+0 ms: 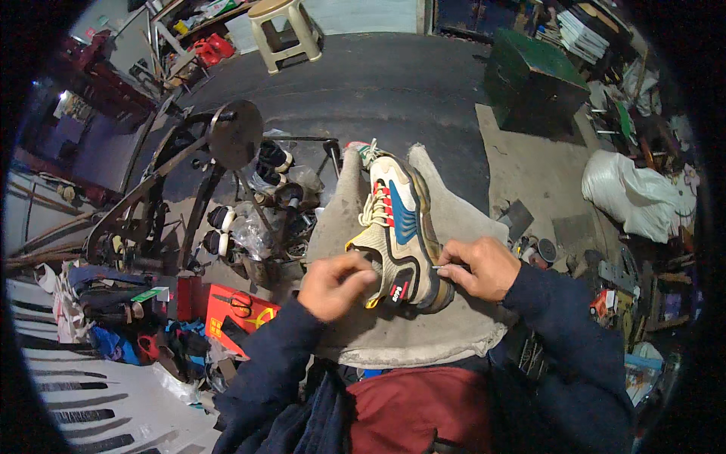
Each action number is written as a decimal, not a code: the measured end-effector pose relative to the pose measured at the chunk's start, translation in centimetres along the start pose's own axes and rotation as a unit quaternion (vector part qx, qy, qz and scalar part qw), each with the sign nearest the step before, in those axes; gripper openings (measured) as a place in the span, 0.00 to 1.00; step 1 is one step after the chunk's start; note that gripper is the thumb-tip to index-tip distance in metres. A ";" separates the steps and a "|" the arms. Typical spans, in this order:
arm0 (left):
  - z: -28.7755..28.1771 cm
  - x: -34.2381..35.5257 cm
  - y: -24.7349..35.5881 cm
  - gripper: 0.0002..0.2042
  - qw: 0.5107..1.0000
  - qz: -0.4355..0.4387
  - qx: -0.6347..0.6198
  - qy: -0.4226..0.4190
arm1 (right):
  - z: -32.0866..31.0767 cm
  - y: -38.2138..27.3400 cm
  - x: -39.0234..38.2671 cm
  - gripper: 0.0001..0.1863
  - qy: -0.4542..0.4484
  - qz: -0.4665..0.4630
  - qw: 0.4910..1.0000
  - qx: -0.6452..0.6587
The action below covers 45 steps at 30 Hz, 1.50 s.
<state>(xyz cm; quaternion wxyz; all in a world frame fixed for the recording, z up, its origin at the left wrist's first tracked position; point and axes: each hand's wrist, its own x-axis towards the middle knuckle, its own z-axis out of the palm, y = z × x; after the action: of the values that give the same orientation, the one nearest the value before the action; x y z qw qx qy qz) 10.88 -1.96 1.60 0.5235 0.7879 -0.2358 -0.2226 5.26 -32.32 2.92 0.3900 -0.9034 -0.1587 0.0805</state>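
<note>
A beige sneaker (pixel 404 216) with blue, red and black patches lies on its side on a grey cloth (pixel 340 219) over my lap, toe pointing away from me. At the shoe's collar, my left hand (pixel 336 286) is closed with its fingers curled in a pinch; what it holds, if anything, is too small to make out. By the heel, my right hand (pixel 480 266) pinches something small, thin and pale against the edge of the sole. Its fingertips touch or nearly touch the sole.
To the left stands a black metal machine with a round disc (pixel 234 136), near other shoes (pixel 219 231) and plastic bags. Scissors (pixel 240 304) rest on a red packet (pixel 261 312). Farther off are a beige stool (pixel 286 34), a green box (pixel 537 87) and a white sack (pixel 631 195).
</note>
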 end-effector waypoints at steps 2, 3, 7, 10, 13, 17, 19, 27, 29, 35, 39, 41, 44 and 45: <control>1.3 0.7 -0.1 0.04 0.983 0.109 0.140 0.040 | 0.2 -0.7 0.1 0.09 -0.007 0.012 0.996 -0.092; 2.1 0.9 -0.3 0.04 0.976 0.126 0.168 0.051 | 0.4 -1.0 0.2 0.09 -0.021 0.018 0.994 -0.105; 4.0 2.6 -2.3 0.07 0.991 0.031 0.127 0.028 | 1.1 -2.7 1.0 0.08 -0.027 0.027 0.986 -0.162; 5.4 4.2 -4.0 0.10 0.996 -0.022 0.080 0.019 | 1.1 -3.3 1.6 0.08 -0.040 0.028 0.988 -0.146; 6.3 5.2 -5.1 0.13 0.999 0.000 0.028 0.020 | 0.9 -3.0 2.0 0.07 -0.057 0.050 0.991 -0.112; 6.6 6.7 -6.0 0.12 0.988 -0.073 0.136 -0.024 | 1.2 -1.6 2.0 0.12 -0.045 0.086 0.995 -0.032; 6.7 7.0 -6.4 0.09 0.989 -0.019 0.146 -0.027 | 1.3 -0.6 1.8 0.17 -0.050 0.111 0.992 -0.035; 6.2 7.5 -4.2 0.15 0.987 -0.085 0.121 -0.057 | 2.1 0.7 1.5 0.21 -0.015 0.079 0.997 0.007; 5.6 6.9 -3.4 0.16 0.987 -0.087 0.113 -0.068 | 2.0 0.6 1.5 0.22 -0.009 0.066 0.997 -0.029; 5.0 6.6 -2.4 0.17 0.987 -0.056 0.108 -0.103 | 2.0 1.4 1.3 0.26 0.005 0.076 0.989 -0.129; 6.2 7.0 -4.0 0.15 0.994 -0.037 0.078 -0.074 | 2.3 1.6 1.4 0.33 0.068 0.055 0.973 -0.211; 6.9 7.1 -5.2 0.15 0.999 0.000 0.016 -0.042 | 2.3 2.2 1.5 0.36 0.081 0.064 0.963 -0.250; 7.6 6.6 -6.2 0.15 1.000 0.009 -0.021 -0.007 | 2.0 4.4 1.0 0.39 0.078 0.115 0.948 -0.285; 7.6 6.3 -6.3 0.15 0.999 0.023 -0.022 -0.005 | 1.7 5.4 0.4 0.40 0.072 0.153 0.934 -0.314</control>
<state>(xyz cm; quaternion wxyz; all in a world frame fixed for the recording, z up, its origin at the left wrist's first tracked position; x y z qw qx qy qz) 12.16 -9.15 -7.57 0.5445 0.7694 -0.2515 -0.2197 6.38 -34.47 -2.16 0.0802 -0.9965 -0.0074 0.0201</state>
